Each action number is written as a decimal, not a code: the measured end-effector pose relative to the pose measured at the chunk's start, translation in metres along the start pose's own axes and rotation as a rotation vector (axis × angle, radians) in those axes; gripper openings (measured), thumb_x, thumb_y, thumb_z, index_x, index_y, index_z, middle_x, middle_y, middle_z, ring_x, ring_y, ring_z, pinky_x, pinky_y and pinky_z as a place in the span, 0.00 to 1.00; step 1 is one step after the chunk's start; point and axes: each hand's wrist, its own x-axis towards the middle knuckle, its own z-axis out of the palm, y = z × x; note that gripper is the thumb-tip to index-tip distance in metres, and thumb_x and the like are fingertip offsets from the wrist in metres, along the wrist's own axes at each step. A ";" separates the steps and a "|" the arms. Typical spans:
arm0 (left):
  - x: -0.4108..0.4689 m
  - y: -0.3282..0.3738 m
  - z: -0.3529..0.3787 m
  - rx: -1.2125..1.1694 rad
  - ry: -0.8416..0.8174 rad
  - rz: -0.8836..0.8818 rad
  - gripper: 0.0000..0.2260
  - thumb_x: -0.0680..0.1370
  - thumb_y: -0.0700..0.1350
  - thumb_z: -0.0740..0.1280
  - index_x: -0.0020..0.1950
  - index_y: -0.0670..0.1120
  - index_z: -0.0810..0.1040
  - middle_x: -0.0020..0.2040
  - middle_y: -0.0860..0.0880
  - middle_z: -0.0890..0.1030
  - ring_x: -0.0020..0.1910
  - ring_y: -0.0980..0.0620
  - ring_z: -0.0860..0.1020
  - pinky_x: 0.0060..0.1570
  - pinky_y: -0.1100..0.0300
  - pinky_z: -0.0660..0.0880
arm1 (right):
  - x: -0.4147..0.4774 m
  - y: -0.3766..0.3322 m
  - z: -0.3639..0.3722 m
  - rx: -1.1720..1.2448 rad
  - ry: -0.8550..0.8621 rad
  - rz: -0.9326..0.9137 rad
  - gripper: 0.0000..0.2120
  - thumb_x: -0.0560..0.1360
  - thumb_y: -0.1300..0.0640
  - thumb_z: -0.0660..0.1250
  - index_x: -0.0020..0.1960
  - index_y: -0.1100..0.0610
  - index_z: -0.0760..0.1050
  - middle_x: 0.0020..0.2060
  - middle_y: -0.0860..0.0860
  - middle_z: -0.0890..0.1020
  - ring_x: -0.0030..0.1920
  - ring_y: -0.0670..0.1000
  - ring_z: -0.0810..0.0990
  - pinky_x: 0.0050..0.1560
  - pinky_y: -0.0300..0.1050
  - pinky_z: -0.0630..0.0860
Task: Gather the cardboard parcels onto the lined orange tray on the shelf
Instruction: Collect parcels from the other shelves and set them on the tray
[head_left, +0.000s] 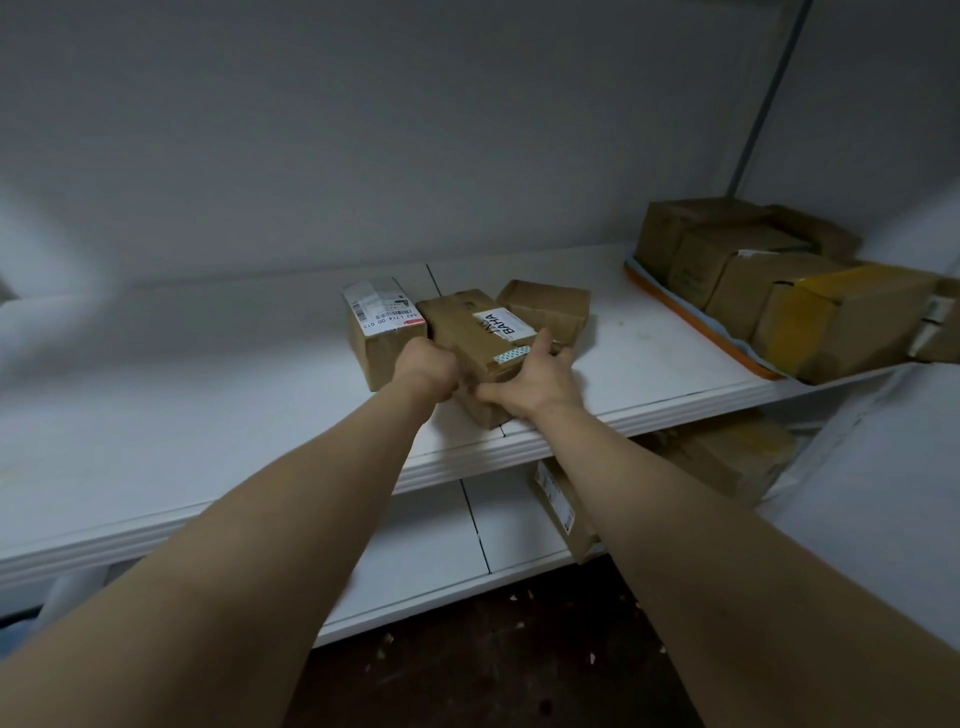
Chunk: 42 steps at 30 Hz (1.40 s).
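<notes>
— Where is the parcel relative to the hands?
— The middle parcel (475, 332) sits on the white shelf (208, 415), between both hands. The left hand (427, 368) curls closed against its left side; the right hand (535, 376) lies spread over its right front corner.
— And the tray?
— The orange tray (691, 325), holding boxes, lies well right of the right hand.
</notes>
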 end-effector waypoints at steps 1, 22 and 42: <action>0.002 0.000 0.000 -0.009 0.003 -0.003 0.10 0.78 0.36 0.57 0.53 0.36 0.76 0.48 0.36 0.79 0.43 0.40 0.78 0.47 0.51 0.78 | 0.002 0.000 0.001 0.020 0.011 0.001 0.61 0.62 0.42 0.77 0.79 0.55 0.40 0.72 0.59 0.55 0.70 0.61 0.65 0.70 0.51 0.67; -0.070 0.023 0.022 -0.514 -0.102 -0.109 0.28 0.68 0.54 0.76 0.63 0.45 0.70 0.56 0.45 0.80 0.54 0.43 0.79 0.52 0.45 0.78 | -0.068 0.048 -0.070 0.417 -0.063 -0.239 0.56 0.58 0.55 0.83 0.75 0.51 0.50 0.69 0.50 0.58 0.67 0.47 0.61 0.70 0.45 0.62; -0.139 0.004 -0.012 -0.498 -0.117 0.006 0.28 0.69 0.47 0.74 0.67 0.43 0.70 0.59 0.43 0.78 0.62 0.44 0.74 0.67 0.44 0.67 | -0.097 0.037 -0.063 0.415 -0.043 -0.254 0.49 0.56 0.58 0.82 0.71 0.55 0.62 0.66 0.54 0.65 0.66 0.52 0.67 0.70 0.46 0.66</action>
